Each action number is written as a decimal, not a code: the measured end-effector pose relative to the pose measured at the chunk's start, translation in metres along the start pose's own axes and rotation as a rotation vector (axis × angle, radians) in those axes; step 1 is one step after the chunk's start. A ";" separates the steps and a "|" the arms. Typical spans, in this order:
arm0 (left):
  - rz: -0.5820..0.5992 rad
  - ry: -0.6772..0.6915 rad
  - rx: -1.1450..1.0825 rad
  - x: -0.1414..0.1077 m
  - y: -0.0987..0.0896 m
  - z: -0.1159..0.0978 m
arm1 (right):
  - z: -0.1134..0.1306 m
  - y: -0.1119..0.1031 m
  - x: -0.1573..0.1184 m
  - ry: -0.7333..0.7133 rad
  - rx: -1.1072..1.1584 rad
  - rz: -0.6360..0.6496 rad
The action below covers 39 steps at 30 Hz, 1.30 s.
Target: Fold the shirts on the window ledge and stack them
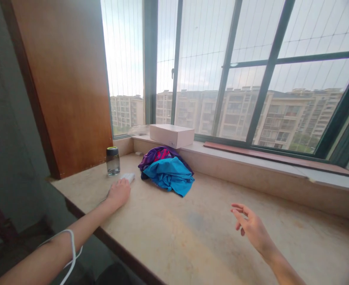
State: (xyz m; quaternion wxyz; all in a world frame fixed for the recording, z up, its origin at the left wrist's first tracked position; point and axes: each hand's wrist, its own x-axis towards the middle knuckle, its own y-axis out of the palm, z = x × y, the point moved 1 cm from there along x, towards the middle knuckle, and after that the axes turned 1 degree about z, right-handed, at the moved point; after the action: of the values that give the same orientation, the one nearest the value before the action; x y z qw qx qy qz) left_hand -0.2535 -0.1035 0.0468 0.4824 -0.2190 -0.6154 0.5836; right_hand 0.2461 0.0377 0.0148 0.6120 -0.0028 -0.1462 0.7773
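Observation:
My left hand (119, 192) is closed over the near end of a small white block-like object (129, 177) on the stone counter (162, 233). A white cable (72, 247) loops around my left forearm. Over the right part of the counter hovers my right hand (250, 225), its fingers apart and bent slightly, holding nothing. A crumpled blue cloth (171, 176) lies against a purple and pink cloth (150, 157), to the right of the white object. Just behind my left hand stands a clear bottle (113, 162) with a dark lid.
A pale box (172, 135) sits on the window ledge (236, 159) behind the cloths. Along the ledge to the right lies a long reddish board (269, 156). A brown wooden panel (70, 87) rises at the counter's left end. The counter's front edge runs diagonally below my left forearm.

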 end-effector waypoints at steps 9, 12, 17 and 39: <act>-0.003 0.034 -0.040 0.004 0.005 -0.001 | -0.004 0.001 0.002 -0.040 -0.025 -0.009; -0.052 0.219 -0.180 0.012 -0.008 -0.061 | -0.005 0.003 0.003 -0.039 -0.054 -0.014; -0.149 0.536 -0.576 0.003 -0.041 -0.198 | -0.008 0.005 0.007 -0.062 -0.154 0.004; -0.322 1.091 -0.984 -0.040 -0.036 -0.291 | -0.014 0.010 0.008 -0.273 -0.589 -0.029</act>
State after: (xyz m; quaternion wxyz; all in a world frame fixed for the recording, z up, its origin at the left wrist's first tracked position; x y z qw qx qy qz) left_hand 0.0219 0.0032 0.0238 0.6447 -0.5747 -0.5034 -0.0278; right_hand 0.2369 0.0468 0.0005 0.5707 -0.0733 -0.4457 0.6858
